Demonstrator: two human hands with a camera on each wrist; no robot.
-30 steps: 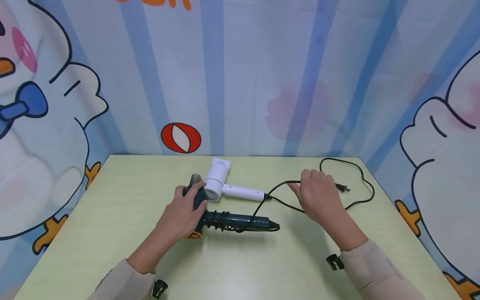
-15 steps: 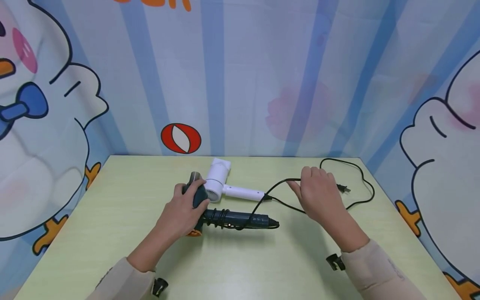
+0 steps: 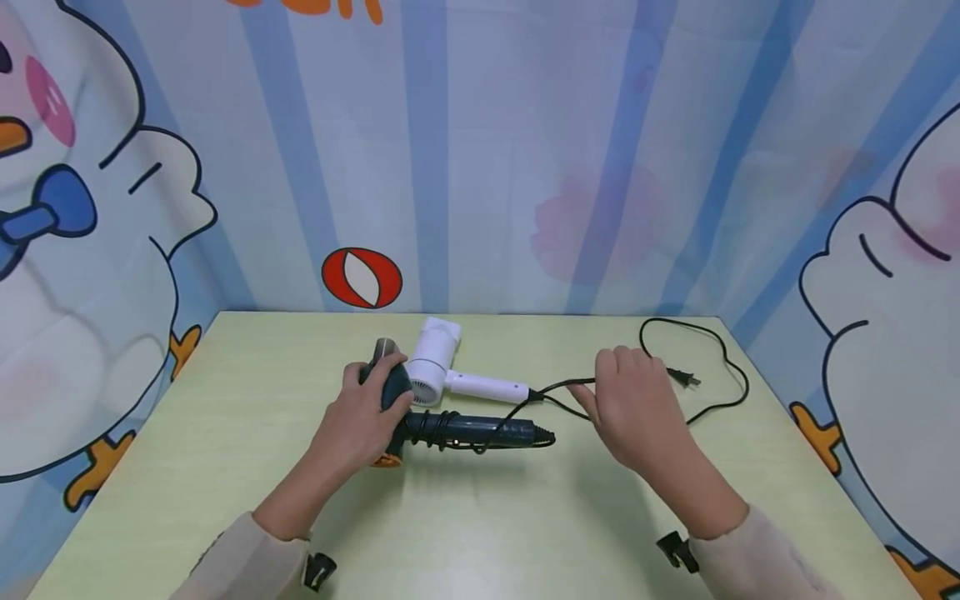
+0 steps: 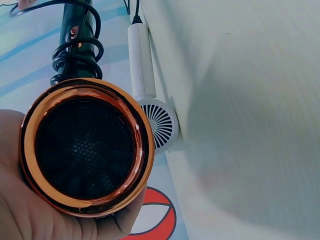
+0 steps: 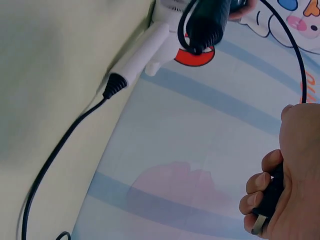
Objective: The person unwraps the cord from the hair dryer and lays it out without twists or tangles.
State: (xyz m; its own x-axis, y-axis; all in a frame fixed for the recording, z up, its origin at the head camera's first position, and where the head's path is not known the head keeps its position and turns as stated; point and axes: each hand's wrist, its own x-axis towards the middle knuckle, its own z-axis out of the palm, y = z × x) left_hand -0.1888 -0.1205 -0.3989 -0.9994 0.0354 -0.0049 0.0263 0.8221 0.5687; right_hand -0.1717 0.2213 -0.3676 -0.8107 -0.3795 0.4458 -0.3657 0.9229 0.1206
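My left hand [image 3: 360,425] grips the barrel of a dark teal hair dryer [image 3: 480,431], its handle pointing right. A shadow under the handle shows it is raised off the table. The left wrist view shows its copper-ringed rear grille [image 4: 85,150]. Several turns of its black cord [image 4: 80,60] wrap the handle. From there the cord runs to my right hand [image 3: 637,408], whose fingers curl around its black plug [image 5: 270,197], with metal prong showing in the right wrist view. Just behind the dark dryer lies a white hair dryer [image 3: 487,386].
The white dryer's cord [image 3: 727,403] loops across the table's right side. Its plug [image 3: 682,377] lies there beside my right hand. The pale table [image 3: 262,375] ends at a blue striped cartoon backdrop [image 3: 487,167].
My right hand has come slightly lower and left, still holding the plug, and its cord hangs lower. My left hand has shifted the dark dryer slightly away from me.
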